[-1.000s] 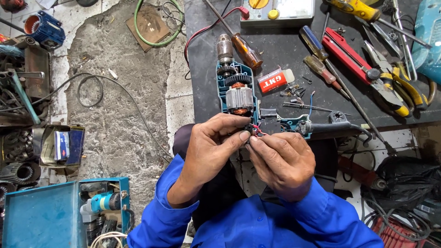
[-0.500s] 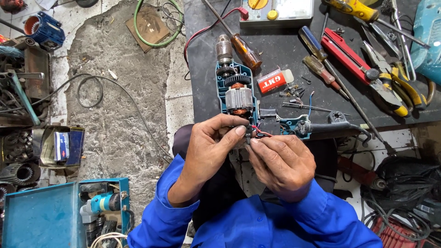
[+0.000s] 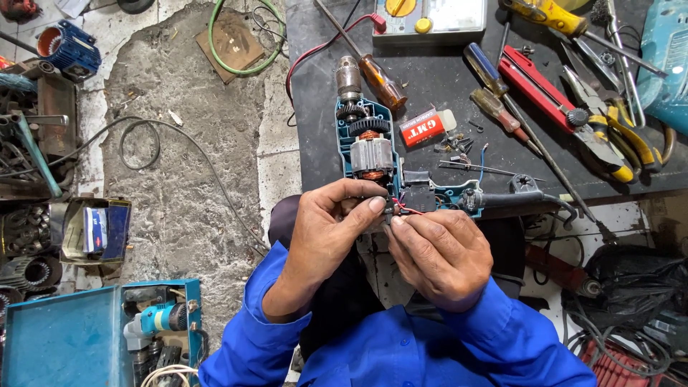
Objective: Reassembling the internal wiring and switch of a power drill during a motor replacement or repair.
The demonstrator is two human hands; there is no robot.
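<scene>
dark and cluttered, the surface carries an opened blue drill lying at its near edge, its casing half off so the copper-wound motor and gears show, chuck pointing away. the left hand pinches a small part at the drill's lower end between thumb and forefinger, and the right hand closes its fingertips on the thin red wire just beside it.

the wire looks fine enough to snap or pull from its joint if tugged, i judge, and the tiny part could slip and drop to the floor between the knees.

loose screws lie near a red-and-white box, with screwdrivers, pliers and a meter beyond. left of the surface is a rough concrete floor with a green hose and an open blue tool case.
</scene>
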